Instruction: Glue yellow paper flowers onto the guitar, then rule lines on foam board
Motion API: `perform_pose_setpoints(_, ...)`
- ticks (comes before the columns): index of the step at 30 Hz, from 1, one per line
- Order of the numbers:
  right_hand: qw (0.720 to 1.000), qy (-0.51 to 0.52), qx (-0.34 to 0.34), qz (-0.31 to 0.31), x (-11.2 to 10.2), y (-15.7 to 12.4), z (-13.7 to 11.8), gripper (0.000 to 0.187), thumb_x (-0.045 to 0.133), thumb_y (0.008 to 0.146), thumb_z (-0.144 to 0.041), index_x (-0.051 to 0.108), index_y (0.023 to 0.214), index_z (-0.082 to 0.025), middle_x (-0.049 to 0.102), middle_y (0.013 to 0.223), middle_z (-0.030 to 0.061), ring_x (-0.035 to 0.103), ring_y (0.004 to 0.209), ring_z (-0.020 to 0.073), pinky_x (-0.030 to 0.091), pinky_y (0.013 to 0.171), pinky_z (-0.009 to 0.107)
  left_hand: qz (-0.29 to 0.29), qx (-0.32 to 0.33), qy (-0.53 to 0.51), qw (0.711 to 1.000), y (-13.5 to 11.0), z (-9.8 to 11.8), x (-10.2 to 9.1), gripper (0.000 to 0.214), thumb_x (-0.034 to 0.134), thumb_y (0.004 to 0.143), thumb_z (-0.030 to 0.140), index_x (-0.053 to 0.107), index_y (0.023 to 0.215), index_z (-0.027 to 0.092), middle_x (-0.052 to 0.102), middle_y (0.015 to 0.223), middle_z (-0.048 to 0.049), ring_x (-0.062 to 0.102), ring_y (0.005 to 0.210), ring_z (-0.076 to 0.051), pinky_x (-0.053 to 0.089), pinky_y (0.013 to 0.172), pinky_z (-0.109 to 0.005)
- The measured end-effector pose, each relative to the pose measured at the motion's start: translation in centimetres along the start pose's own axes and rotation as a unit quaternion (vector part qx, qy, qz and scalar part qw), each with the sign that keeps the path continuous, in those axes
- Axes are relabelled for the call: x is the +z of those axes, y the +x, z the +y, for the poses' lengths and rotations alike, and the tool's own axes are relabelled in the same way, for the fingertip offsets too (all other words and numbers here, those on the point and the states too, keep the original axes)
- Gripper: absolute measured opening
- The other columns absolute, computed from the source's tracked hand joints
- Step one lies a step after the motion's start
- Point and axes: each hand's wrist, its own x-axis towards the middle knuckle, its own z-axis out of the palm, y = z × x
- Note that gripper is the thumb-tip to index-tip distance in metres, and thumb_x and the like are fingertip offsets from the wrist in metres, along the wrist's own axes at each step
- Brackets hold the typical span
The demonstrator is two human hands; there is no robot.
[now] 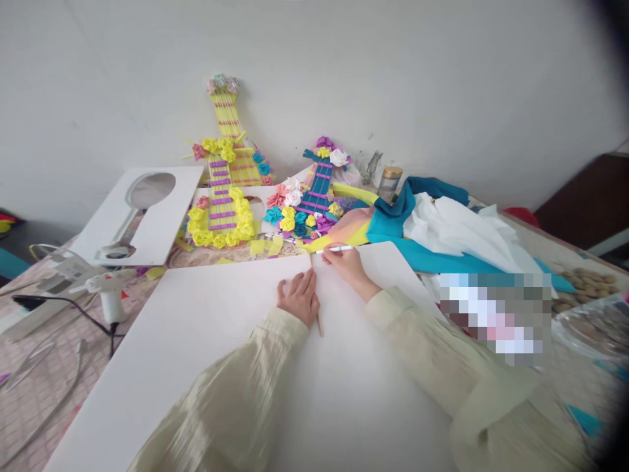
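Note:
A large white board (206, 341) lies in front of me. Over a thin wooden stick (321, 326) on it rests my left hand (299, 296), fingers stretched and lying flat, partly hiding the stick. The stick's upper end shows near the board's far edge. In my right hand (346, 263) is a white marker pen (340, 248), pinched between closed fingers. Its tip points left, close to the stick's far end. I cannot make out any line on the board.
Behind the board stand a yellow paper-flower guitar (222, 203) and a blue one (315, 190). A white board with a cutout (88, 223) and a glue gun (109, 295) are on the left. Blue cloth (393, 226), white paper (452, 223) and a jar (390, 182) lie right.

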Motion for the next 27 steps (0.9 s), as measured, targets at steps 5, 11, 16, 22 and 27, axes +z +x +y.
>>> perform_pose_setpoints(5, 1.000, -0.004, -0.005, -0.003, -0.04, -0.05, -0.07, 0.016, 0.058, 0.067, -0.032, 0.060, 0.070, -0.016, 0.062, 0.063, 0.0027, 0.058, 0.058, 0.0158, 0.045, 0.055, 0.023, -0.002, 0.004, 0.001, 1.000, -0.01, 0.02, -0.05, 0.048, 0.029, 0.083, 0.024, 0.039, 0.129, 0.022, 0.038, 0.136, -0.0004, 0.037, 0.121, -0.021, 0.021, 0.099, -0.048)
perform_pose_setpoints(11, 1.000, -0.006, -0.007, -0.004, -0.06, -0.06, 0.03, 0.015, 0.057, 0.067, -0.030, 0.060, 0.069, -0.016, 0.062, 0.063, 0.0027, 0.058, 0.058, 0.0157, 0.045, 0.055, 0.023, -0.009, 0.001, -0.001, 1.000, 0.02, 0.05, -0.14, 0.047, 0.029, 0.084, 0.026, 0.039, 0.130, 0.023, 0.037, 0.136, -0.0001, 0.037, 0.122, -0.021, 0.021, 0.099, -0.048)
perform_pose_setpoints(16, 1.000, -0.008, -0.007, -0.005, -0.07, -0.03, 0.03, 0.015, 0.056, 0.067, -0.030, 0.061, 0.070, -0.016, 0.062, 0.063, 0.0025, 0.058, 0.057, 0.0155, 0.044, 0.054, 0.023, -0.010, 0.003, -0.012, 1.000, -0.01, 0.05, -0.20, 0.047, 0.028, 0.085, 0.027, 0.036, 0.131, 0.022, 0.039, 0.135, -0.0027, 0.037, 0.122, -0.021, 0.020, 0.099, -0.048)
perform_pose_setpoints(22, 1.000, -0.017, -0.004, -0.004, -0.13, 0.06, 0.11, 0.013, 0.055, 0.066, -0.028, 0.060, 0.065, -0.016, 0.061, 0.059, 0.0015, 0.056, 0.054, 0.0145, 0.043, 0.053, 0.022, -0.001, -0.003, -0.049, 0.999, -0.12, -0.04, -0.29, 0.047, 0.031, 0.083, 0.027, 0.035, 0.130, 0.017, 0.050, 0.127, -0.0071, 0.037, 0.122, -0.019, 0.018, 0.099, -0.047)
perform_pose_setpoints(27, 1.000, -0.025, -0.006, -0.006, -0.24, 0.05, 0.10, 0.012, 0.054, 0.065, -0.027, 0.059, 0.062, -0.017, 0.060, 0.057, 0.0005, 0.055, 0.052, 0.0140, 0.042, 0.052, 0.022, -0.008, -0.006, -0.047, 0.999, 0.01, 0.00, -0.46, 0.041, 0.033, 0.084, 0.027, 0.042, 0.124, 0.021, 0.051, 0.126, -0.0060, 0.038, 0.121, -0.019, 0.019, 0.099, -0.046)
